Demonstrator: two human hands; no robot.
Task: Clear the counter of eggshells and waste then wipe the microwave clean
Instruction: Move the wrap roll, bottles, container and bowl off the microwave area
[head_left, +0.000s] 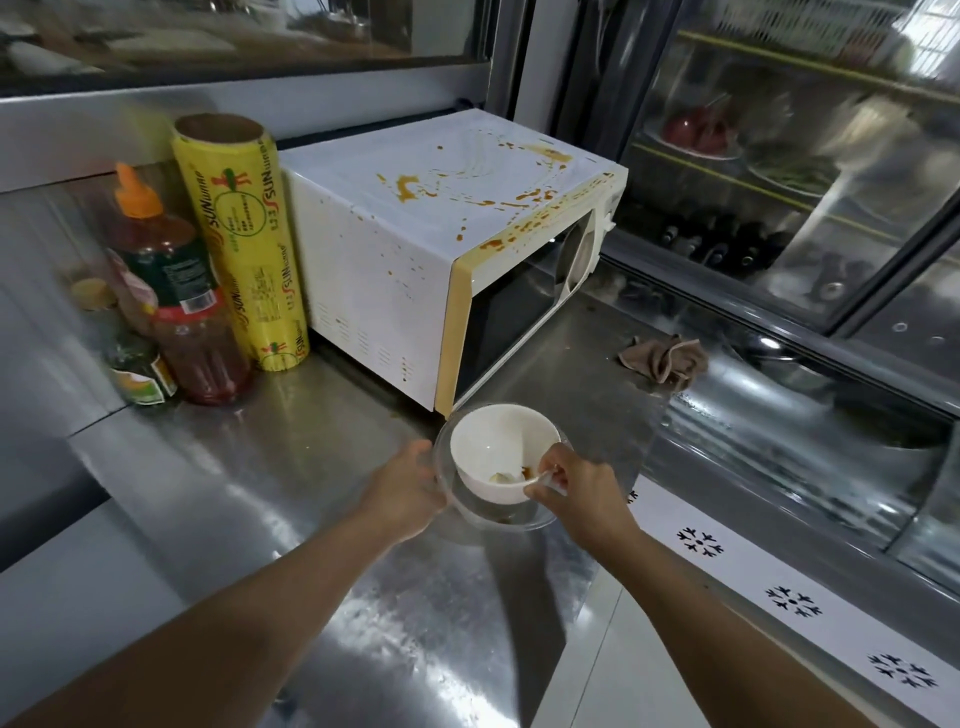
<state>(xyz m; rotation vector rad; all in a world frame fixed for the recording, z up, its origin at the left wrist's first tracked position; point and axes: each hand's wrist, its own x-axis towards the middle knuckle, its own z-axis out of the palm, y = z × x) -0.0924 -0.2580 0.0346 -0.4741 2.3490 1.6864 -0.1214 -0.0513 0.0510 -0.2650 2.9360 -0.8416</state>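
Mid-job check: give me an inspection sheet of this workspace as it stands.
Surface: steel counter, smeared.
Job's things: white microwave with orange splatter on top; white bowl holding scraps, nested in clear glass bowl; brown rag to the right.
Clutter: yellow wrap roll, red sauce bottle, small jar.
Grippers: left hand grips glass bowl rim; right hand pinches white bowl rim.
Cables: nothing seen.
Surroundings: glass-door fridge.

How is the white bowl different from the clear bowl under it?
The white bowl is opaque; the clear bowl is see-through. The white bowl is smaller and sits tilted inside the clear bowl. The right hand grips the white bowl's rim; the left hand holds the clear bowl's edge. Both are round.
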